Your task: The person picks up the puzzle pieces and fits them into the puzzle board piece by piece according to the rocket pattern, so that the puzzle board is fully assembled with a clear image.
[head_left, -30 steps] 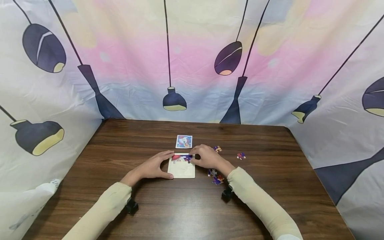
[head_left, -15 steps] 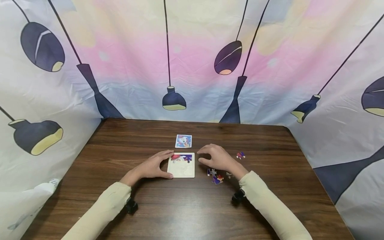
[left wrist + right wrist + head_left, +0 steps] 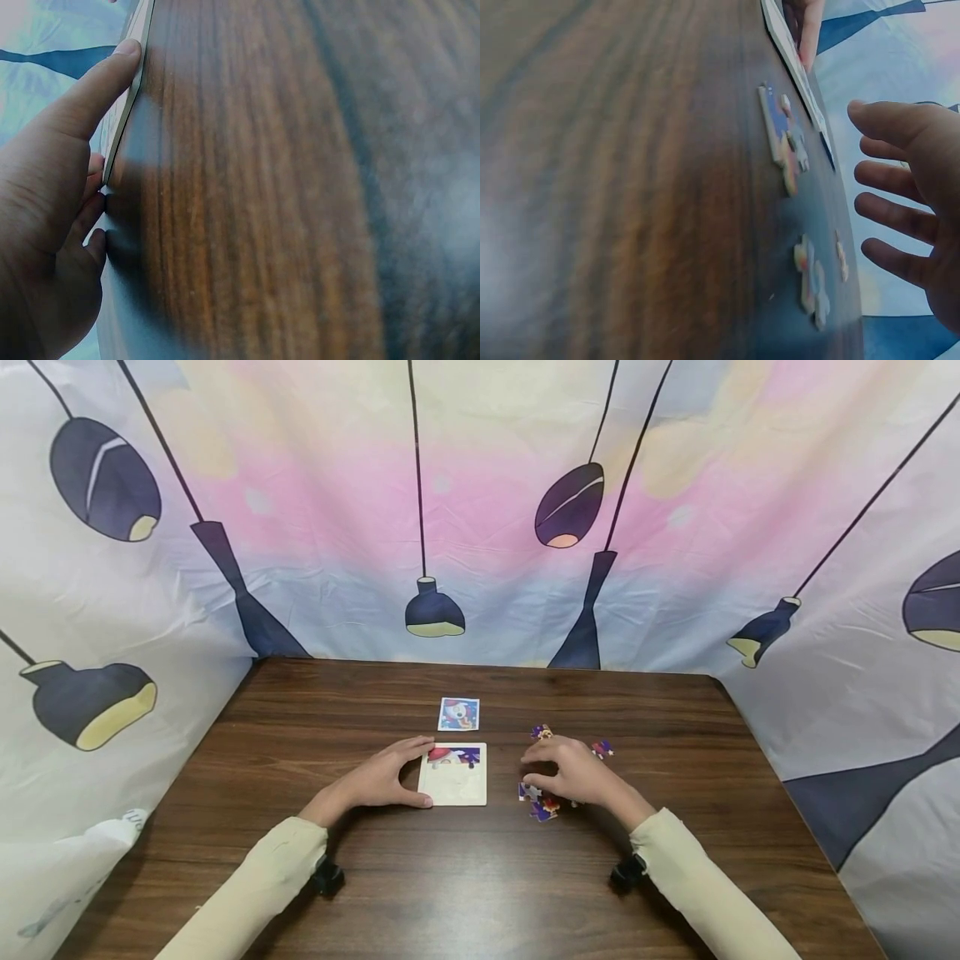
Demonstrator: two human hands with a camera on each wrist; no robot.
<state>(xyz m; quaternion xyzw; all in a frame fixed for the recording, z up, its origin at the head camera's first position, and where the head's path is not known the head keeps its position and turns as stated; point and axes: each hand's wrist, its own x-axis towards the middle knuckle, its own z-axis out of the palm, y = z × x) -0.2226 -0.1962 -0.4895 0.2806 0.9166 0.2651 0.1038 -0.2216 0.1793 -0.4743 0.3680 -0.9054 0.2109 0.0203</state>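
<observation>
A pale square puzzle tray (image 3: 456, 787) lies flat on the table, with a strip of fitted red, white and purple pieces (image 3: 453, 756) along its far side. My left hand (image 3: 378, 775) holds the tray at its left side, thumb at the near corner and fingers at the far one. In the left wrist view the thumb (image 3: 105, 82) lies against the tray's edge. Over the loose pieces to the right hovers my right hand (image 3: 573, 768), its fingers spread and slightly bent. Nothing shows between those fingers (image 3: 889, 176) in the right wrist view. Loose jigsaw pieces (image 3: 545, 810) lie just below it.
A small square picture card (image 3: 458, 714) lies beyond the tray. More jigsaw pieces sit past my right hand, one (image 3: 541, 732) behind it and one (image 3: 602, 749) to its right. Printed cloth (image 3: 495, 527) hangs behind the brown wooden table (image 3: 480, 885).
My right hand has left the tray's far right corner and moved rightward and nearer, over the loose pieces. The left hand and tray stay put.
</observation>
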